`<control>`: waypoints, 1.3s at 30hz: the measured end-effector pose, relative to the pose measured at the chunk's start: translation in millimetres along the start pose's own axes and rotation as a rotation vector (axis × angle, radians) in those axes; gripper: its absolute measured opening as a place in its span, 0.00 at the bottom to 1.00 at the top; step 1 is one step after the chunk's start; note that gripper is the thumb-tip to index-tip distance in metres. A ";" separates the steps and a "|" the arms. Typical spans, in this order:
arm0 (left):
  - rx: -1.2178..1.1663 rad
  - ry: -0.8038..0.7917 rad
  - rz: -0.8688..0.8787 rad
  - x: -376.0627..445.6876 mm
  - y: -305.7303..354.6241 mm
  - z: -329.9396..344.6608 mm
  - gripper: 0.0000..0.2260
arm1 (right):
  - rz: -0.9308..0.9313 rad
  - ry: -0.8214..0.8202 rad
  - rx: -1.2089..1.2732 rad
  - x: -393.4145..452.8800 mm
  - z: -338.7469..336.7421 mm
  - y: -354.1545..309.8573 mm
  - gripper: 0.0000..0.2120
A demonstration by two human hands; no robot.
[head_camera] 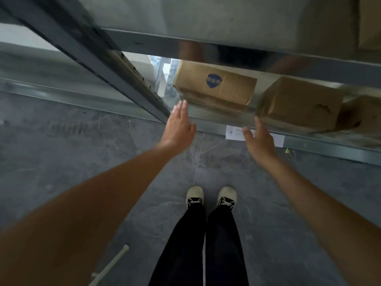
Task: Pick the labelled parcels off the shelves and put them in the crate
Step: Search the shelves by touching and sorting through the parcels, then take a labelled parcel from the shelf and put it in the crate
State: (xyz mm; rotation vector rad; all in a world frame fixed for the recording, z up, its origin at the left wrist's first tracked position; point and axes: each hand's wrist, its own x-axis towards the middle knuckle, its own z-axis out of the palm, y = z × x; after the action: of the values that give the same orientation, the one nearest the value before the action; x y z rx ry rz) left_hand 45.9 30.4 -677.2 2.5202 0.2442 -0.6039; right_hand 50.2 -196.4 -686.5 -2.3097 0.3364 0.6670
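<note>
A brown cardboard parcel (216, 85) with a round blue label on top lies on the lower metal shelf (216, 118). My left hand (179, 124) is stretched out flat with fingers apart, its fingertips just short of the parcel's left front corner. My right hand (259, 139) is open too, below the parcel's right front corner and in front of a second brown parcel (301, 104). Neither hand holds anything. No crate is in view.
A third box (362, 114) sits at the far right of the shelf. A white paper tag (235, 132) hangs on the shelf's front edge. An upper shelf (206, 21) overhangs, with a dark upright post (99, 58) at left. My shoes (210, 198) stand on grey floor.
</note>
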 end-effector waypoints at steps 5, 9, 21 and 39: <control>-0.302 0.074 -0.288 47.7 6.3 -20.4 0.31 | 0.172 -0.032 0.265 34.5 0.5 -14.5 0.28; -0.477 0.081 -0.354 73.0 6.6 -29.9 0.31 | 0.252 0.002 0.410 60.8 3.3 -22.6 0.29; -0.908 0.218 -0.323 50.0 8.5 -37.5 0.15 | 0.194 0.128 0.644 32.9 -18.5 -27.3 0.11; -1.144 0.149 -0.469 -32.5 20.5 -4.4 0.14 | 0.166 0.212 0.784 -15.8 -62.0 -2.8 0.14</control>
State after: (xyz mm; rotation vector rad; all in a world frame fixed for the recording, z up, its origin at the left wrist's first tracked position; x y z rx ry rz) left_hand 24.7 13.9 -649.4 1.3832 0.9432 -0.2865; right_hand 61.0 -236.3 -637.6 -1.6032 0.7449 0.2810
